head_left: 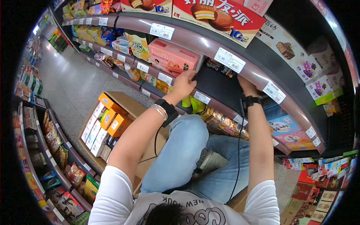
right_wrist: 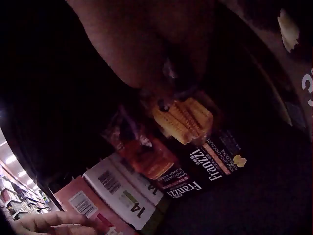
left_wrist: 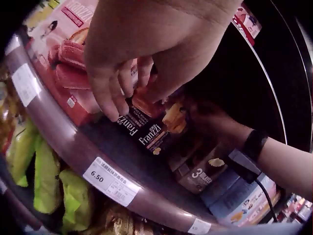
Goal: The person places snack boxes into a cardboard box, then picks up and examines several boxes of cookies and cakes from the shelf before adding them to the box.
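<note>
Two black Franzzi cookie boxes (right_wrist: 205, 156) stand side by side deep on the dark shelf. My right hand (head_left: 247, 87) reaches in under the shelf above, its fingers partly hidden. In the right wrist view its dim fingertips overlap the top of the box with yellow cookies; I cannot tell whether they pinch it. My left hand (head_left: 183, 85) is at the near corner of the pink Franzzi box (head_left: 173, 57), fingers extended along its side. White box sides marked 14 (right_wrist: 124, 188) show between the pink box and the black ones.
A shelf edge with price tags (head_left: 229, 60) runs low over my right hand. Brown boxes (left_wrist: 198, 171) and blue boxes (left_wrist: 239, 200) stand right of the black ones. An open carton (head_left: 123, 99) of small boxes sits on the floor at left. Cables hang from both wrists.
</note>
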Tool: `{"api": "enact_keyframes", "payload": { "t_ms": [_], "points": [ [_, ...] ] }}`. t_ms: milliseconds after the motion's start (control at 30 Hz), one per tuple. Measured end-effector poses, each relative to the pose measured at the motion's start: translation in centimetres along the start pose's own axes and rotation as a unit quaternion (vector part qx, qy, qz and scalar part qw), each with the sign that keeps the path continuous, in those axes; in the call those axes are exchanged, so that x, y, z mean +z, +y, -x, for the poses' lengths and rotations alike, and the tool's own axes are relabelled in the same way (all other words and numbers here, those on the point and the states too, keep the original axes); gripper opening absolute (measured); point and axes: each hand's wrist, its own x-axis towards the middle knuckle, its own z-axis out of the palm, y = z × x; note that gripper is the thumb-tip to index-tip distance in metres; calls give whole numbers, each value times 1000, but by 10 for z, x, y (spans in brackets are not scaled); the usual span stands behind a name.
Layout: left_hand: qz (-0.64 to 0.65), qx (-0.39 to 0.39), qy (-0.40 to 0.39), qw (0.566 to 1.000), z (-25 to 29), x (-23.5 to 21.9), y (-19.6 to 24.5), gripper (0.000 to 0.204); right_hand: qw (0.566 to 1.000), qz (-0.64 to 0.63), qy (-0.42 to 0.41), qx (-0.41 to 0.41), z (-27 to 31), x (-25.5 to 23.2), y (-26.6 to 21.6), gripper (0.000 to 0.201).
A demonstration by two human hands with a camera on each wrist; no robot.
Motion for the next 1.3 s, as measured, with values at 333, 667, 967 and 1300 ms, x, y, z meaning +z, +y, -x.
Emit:
{"api": "enact_keyframes", "payload": {
  "t_ms": [333, 667, 967, 1300],
  "points": [
    [-163, 48, 163, 972, -6, -55, 28, 40, 994, -83, -66, -11, 17, -54, -141, 53],
    [-142, -2, 164, 976, -1, -99, -13, 48, 975, -174, -140, -15, -9, -15, -194, 53],
    [-149, -73, 163, 973, -7, -124, -33, 50, 968, -244, -52, -23, -2, -4, -200, 35],
    [-6, -100, 129, 987, -4, -133, -40, 91, 924, -381, -5, 17, 5, -28, -186, 40]
  ]
}}
